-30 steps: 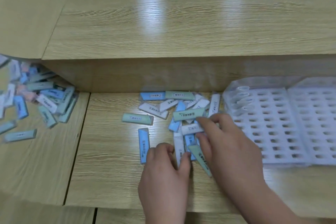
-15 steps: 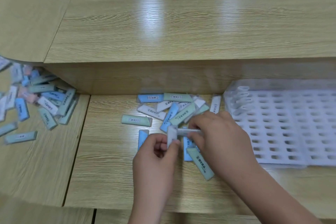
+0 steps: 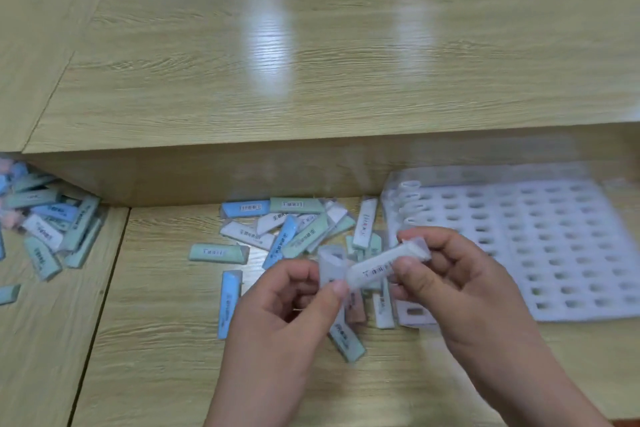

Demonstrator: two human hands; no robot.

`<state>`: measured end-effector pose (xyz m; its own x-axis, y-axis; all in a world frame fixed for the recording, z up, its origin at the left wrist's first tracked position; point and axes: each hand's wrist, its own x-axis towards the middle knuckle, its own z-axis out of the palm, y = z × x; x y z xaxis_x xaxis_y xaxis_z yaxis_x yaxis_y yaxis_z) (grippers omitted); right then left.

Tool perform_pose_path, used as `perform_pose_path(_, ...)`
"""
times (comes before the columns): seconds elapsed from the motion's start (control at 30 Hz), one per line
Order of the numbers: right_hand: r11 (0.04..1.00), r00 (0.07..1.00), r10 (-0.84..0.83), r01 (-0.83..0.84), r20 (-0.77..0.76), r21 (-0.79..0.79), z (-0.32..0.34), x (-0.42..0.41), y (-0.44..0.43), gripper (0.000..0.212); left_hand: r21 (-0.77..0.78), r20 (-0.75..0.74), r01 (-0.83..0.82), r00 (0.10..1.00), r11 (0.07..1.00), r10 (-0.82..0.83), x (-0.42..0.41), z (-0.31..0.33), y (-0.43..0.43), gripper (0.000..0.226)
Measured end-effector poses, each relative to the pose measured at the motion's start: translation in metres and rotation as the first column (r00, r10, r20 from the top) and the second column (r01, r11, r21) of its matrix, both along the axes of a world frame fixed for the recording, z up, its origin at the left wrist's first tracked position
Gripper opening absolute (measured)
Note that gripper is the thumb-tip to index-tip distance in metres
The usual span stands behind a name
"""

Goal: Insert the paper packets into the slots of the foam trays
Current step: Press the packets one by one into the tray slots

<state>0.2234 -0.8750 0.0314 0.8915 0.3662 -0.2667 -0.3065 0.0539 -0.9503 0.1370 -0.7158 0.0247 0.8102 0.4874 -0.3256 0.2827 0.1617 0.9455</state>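
1. a white packet (image 3: 381, 269) is pinched in curled fingers by the right hand (image 3: 460, 284), a second packet (image 3: 330, 262) by the left hand (image 3: 287, 308), both held above the loose packets (image 3: 294, 232), left of the foam tray (image 3: 588, 314).
2. few far-left slots (image 3: 410, 198) are filled; most are left empty.
3. labels are seen but cannot be read.

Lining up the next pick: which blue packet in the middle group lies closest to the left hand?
The blue packet lying alone, lengthwise, just left of the left hand; the other blue ones sit farther back in the heap.
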Motion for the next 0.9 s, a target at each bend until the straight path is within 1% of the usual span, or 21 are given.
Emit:
perform_pose_path(0.03,0.997,0.997,-0.074,0.075,0.015,-0.029,0.000,0.002,-0.010,0.029,0.010,0.001,0.046,0.999,0.999,-0.046,0.003,0.001,-0.004,0.016)
perform_pose_path(0.07,0.987,0.989,-0.141,0.144,0.043,-0.075,0.000,0.005,-0.020,0.030,0.039,0.005,0.076,0.997,0.996,-0.076,0.006,0.002,-0.007,0.019)
perform_pose_path(0.1,0.972,0.978,-0.192,0.201,0.080,-0.126,0.000,0.009,-0.029,0.026,0.078,0.011,0.083,0.996,0.994,-0.084,0.010,0.003,-0.011,0.021)
perform_pose_path(0.17,0.938,0.961,-0.210,0.251,0.182,-0.238,-0.002,0.019,-0.044,0.017,0.159,0.024,0.079,0.996,0.984,-0.084,0.019,0.007,-0.020,0.024)
perform_pose_path(0.23,0.908,0.947,-0.164,0.255,0.277,-0.333,-0.005,0.027,-0.051,0.018,0.233,0.039,0.073,0.996,0.970,-0.084,0.028,0.010,-0.030,0.021)
perform_pose_path(0.3,0.901,0.938,-0.071,0.206,0.338,-0.382,-0.007,0.034,-0.052,0.020,0.353,0.033,0.072,0.995,0.933,-0.089,0.036,0.008,-0.039,0.013)
perform_pose_path(0.37,0.887,0.919,0.035,0.153,0.394,-0.436,-0.012,0.037,-0.050,0.023,0.437,0.022,0.088,0.994,0.895,-0.109,0.042,0.004,-0.046,0.007)
perform_pose_path(0.43,0.885,0.902,0.092,0.121,0.422,-0.450,-0.018,0.039,-0.046,0.023,0.494,0.012,0.093,0.993,0.864,-0.113,0.047,0.000,-0.051,0.007)
perform_pose_path(0.5,0.880,0.871,0.116,0.133,0.477,-0.456,-0.025,0.041,-0.043,0.027,0.546,0.006,0.083,0.995,0.834,-0.103,0.053,-0.004,-0.054,0.007)
perform_pose_path(0.57,0.858,0.835,0.151,0.155,0.529,-0.489,-0.031,0.043,-0.041,0.023,0.566,-0.004,0.062,0.997,0.822,-0.072,0.059,-0.010,-0.058,0.007)
perform_pose_path(0.63,0.832,0.801,0.208,0.157,0.561,-0.532,-0.035,0.045,-0.042,0.020,0.588,-0.039,0.075,0.997,0.805,-0.064,0.062,-0.016,-0.060,0.011)
perform_pose_path(0.7,0.806,0.757,0.281,0.148,0.591,-0.573,-0.037,0.048,-0.043,0.020,0.641,-0.075,0.110,0.994,0.759,-0.081,0.063,-0.021,-0.061,0.013)
perform_pose_path(0.77,0.781,0.700,0.356,0.141,0.619,-0.609,-0.038,0.050,-0.041,0.023,0.706,-0.101,0.142,0.990,0.694,-0.100,0.062,-0.026,-0.060,0.005)
perform_pose_path(0.83,0.762,0.658,0.405,0.140,0.634,-0.632,-0.040,0.051,-0.038,0.027,0.768,-0.128,0.171,0.985,0.617,-0.114,0.061,-0.030,-0.060,0.009)
perform_pose_path(0.9,0.764,0.682,0.379,0.151,0.626,-0.628,-0.041,0.051,-0.036,0.027,0.800,-0.155,0.197,0.980,0.567,-0.123,0.060,-0.032,-0.060,0.011)
